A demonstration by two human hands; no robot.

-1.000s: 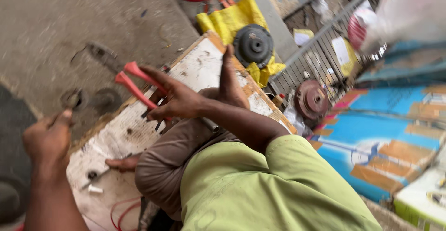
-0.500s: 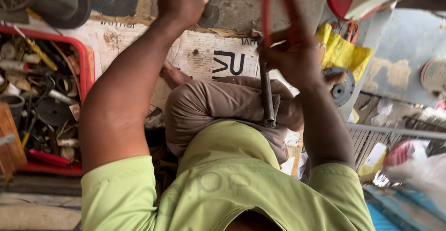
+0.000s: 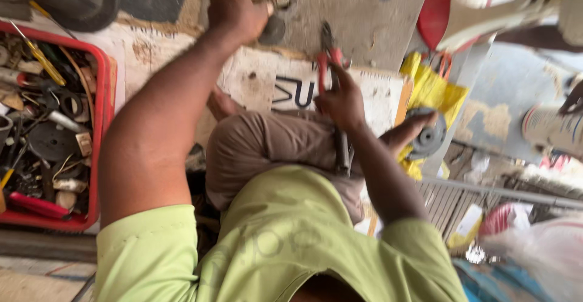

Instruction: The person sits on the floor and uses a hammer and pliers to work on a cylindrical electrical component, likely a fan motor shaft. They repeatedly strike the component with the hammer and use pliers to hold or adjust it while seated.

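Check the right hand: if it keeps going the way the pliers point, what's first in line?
Probably nothing but bare concrete floor. The right hand aims the red-handled pliers up-frame, past the cardboard; depth is unclear.

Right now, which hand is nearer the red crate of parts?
Left. The left hand is raised over the concrete, up and right of the red crate. The right hand, gripping red-handled pliers, is farther right, beyond the knee.
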